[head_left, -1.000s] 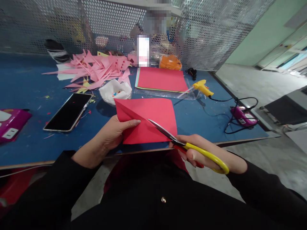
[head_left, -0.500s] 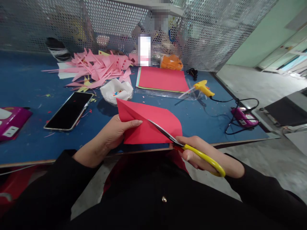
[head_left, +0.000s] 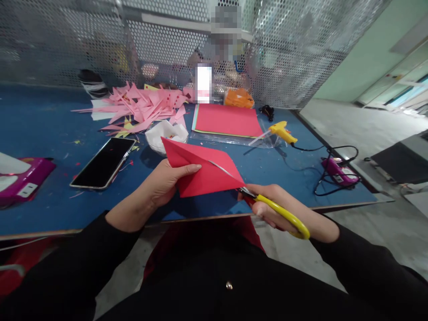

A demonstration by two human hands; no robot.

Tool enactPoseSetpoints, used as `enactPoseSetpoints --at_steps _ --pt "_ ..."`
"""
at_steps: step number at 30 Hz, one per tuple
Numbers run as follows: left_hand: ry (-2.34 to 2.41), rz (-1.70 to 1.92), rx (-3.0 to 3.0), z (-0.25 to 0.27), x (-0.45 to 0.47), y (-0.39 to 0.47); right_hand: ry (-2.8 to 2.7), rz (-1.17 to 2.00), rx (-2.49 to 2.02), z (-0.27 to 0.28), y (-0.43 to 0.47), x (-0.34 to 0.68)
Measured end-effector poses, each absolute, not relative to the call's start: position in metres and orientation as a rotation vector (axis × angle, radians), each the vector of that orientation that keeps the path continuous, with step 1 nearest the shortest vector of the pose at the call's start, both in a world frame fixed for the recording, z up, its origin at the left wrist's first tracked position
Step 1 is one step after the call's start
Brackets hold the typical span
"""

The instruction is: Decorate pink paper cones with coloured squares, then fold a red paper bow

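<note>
A folded sheet of red paper (head_left: 203, 178) is pinched at its left part by my left hand (head_left: 163, 183), thumb on top and fingers underneath. My right hand (head_left: 270, 207) is closed around the yellow handles of a pair of scissors (head_left: 284, 216). The scissors point up and left into the paper from its right corner. One blade lies over the paper's upper face; the other is hidden beneath it. Both hands are just above the near edge of the blue table (head_left: 200, 207).
Beyond the paper stand a tissue-lined bowl (head_left: 157, 140), a stack of coloured sheets (head_left: 229, 120) and pink paper scraps (head_left: 143, 104). To the left lie a phone (head_left: 103, 162) and a purple device (head_left: 36, 178). A yellow glue gun (head_left: 282, 131) with a black cord (head_left: 309, 148) is at right.
The paper's right part has gone from a broad rounded edge to a narrow corner at the scissors. My hands stay in nearly the same place; the view has tilted up slightly.
</note>
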State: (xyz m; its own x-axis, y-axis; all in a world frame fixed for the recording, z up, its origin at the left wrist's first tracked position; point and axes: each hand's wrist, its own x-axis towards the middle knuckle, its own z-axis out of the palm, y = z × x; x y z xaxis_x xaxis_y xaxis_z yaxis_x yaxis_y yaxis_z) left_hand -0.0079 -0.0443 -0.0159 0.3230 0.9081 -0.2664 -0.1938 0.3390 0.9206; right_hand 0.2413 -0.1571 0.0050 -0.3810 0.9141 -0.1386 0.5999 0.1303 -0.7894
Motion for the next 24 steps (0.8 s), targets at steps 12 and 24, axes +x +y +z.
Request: enactPoseSetpoints --at_steps 12,24 --pt "0.85 1.074 0.915 0.008 0.008 0.027 -2.21 0.626 -1.346 0.001 -0.073 0.261" --pt "0.857 1.021 0.928 -0.002 0.011 0.019 -2.12 1.083 -1.18 -0.015 -0.057 0.269"
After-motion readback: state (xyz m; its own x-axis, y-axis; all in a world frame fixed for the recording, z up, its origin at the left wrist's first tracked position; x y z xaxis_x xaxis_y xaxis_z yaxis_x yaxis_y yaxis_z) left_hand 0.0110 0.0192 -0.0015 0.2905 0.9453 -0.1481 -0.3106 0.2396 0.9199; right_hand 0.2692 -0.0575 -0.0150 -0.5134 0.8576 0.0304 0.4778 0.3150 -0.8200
